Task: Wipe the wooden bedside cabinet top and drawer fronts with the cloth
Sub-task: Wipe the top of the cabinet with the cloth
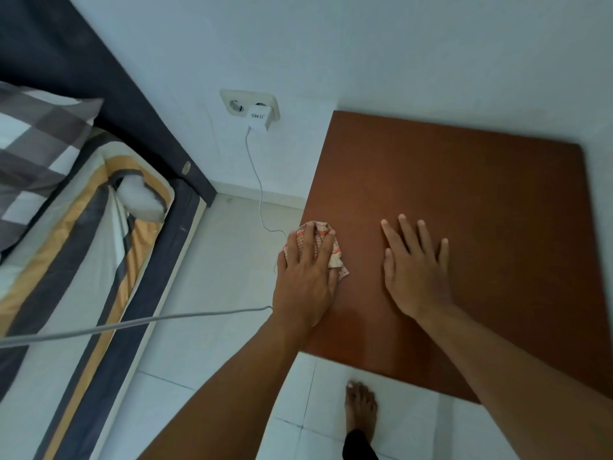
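Note:
The wooden bedside cabinet top (481, 200) is a reddish-brown square seen from above, set into the wall corner. My left hand (306, 277) presses a crumpled orange-and-white checked cloth (336, 257) against the top's left edge, with part of the cloth hanging past that edge. My right hand (414, 270) lies flat on the wood just to the right, fingers spread and holding nothing. The drawer fronts are hidden below the top.
A bed (76, 244) with striped sheet and checked pillow fills the left. A wall socket (248, 104) holds a white charger whose cable (258, 190) drops to the tiled floor beside the cabinet. A grey cable (132, 323) crosses the gap. My bare foot (360, 410) stands below the cabinet's front edge.

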`<state>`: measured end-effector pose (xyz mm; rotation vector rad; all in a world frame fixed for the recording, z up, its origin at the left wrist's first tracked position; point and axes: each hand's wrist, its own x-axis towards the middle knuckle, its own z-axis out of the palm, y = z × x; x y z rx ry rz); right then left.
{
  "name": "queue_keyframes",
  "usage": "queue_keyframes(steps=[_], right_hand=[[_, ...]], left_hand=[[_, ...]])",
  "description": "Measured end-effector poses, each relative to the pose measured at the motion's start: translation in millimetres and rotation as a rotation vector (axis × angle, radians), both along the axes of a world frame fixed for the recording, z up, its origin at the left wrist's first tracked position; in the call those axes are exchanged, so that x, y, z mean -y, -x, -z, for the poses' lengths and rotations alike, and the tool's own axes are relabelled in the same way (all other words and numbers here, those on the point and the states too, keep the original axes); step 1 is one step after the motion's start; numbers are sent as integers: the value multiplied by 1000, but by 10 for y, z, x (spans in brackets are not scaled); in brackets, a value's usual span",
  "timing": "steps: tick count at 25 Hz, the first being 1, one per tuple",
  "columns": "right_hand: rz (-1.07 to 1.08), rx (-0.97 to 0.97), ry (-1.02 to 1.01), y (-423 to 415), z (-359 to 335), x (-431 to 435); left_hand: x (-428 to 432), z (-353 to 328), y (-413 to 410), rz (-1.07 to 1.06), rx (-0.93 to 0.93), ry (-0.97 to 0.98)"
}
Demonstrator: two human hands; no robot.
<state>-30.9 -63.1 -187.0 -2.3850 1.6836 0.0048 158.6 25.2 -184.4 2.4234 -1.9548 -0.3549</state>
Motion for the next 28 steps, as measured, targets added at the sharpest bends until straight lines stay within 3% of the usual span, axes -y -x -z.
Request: queue_keyframes(steps=[7,13,16,19,28], right_hand=[[37,-28,-169,-95,-168,-5],[3,-107,-269,-93,-357,38],[-34,-126,-185,-89,-413,131],[-77,-103,-36,-113,-458,324],[-96,4,137,-66,-90,1372]], left_hand=[[-1584,101,18,50,60,66],[-2532,188,-214,-16,10,-267],[-2054,-36,-169,48,-61,1],[-1157,-487,-163,-141,-213,245],[1872,-434,-295,-18,-120,266]])
